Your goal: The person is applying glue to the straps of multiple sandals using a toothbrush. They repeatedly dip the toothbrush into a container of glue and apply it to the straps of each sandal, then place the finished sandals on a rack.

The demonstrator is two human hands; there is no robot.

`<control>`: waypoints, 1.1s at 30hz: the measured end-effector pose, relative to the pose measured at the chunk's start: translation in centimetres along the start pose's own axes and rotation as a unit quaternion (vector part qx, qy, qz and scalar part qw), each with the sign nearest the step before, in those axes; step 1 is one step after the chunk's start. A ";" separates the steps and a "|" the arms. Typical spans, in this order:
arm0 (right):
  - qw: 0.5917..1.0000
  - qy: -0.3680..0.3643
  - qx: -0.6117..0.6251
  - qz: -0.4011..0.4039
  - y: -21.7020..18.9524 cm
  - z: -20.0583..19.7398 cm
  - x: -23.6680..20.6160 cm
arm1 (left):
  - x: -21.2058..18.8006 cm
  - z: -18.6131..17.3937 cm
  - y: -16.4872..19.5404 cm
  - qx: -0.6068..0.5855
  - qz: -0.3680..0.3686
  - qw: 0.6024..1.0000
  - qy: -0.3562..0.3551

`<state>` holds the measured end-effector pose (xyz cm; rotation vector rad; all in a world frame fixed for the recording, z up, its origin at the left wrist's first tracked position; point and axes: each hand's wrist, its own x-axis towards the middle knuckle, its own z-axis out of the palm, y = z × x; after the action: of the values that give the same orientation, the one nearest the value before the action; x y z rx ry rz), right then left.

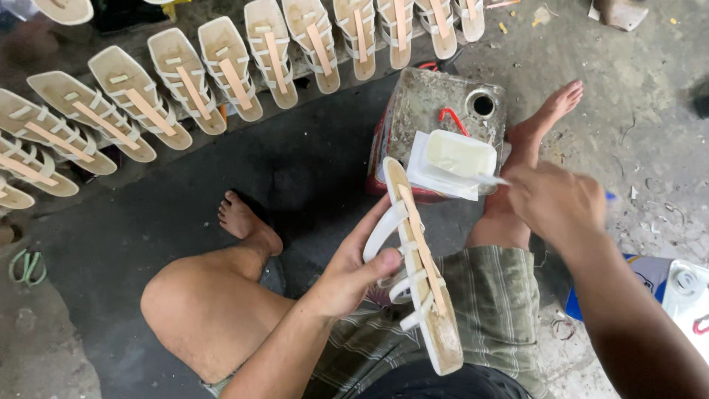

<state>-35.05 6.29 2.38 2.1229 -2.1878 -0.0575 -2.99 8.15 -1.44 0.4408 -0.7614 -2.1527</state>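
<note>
A dark mat (221,177) covers the ground in front of the seated person, with grey concrete (635,96) to its right. Along the mat's far edge a curved row of sandals (221,74) lies sole up, each with white straps and a tan strip down the middle. Just ahead of the knees stands a grimy metal can (432,103) with a round hole in its top; a shallow white tub (459,154) of pale paste sits on its near edge. The left arm comes up from below, bent at the wrist; the left hand (354,266) grips a sandal (421,273) by its straps, thumb pressed over them, fingers curled behind, the sole tilted up and its toe pointing at the tub. The right arm reaches in from the lower right; the right hand (557,199) is closed around a thin brush (484,179), blurred, its tip at the tub's near rim.
</note>
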 end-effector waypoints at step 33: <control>0.877 0.076 0.466 -0.087 -7.5 -3.4 -8.5 | -0.7 1.1 1.9 0.131 0.010 0.991 -0.018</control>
<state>-26.98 14.63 4.71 2.5784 -2.1242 1.3585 -2.08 8.14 0.68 0.5278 -1.0699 -2.0538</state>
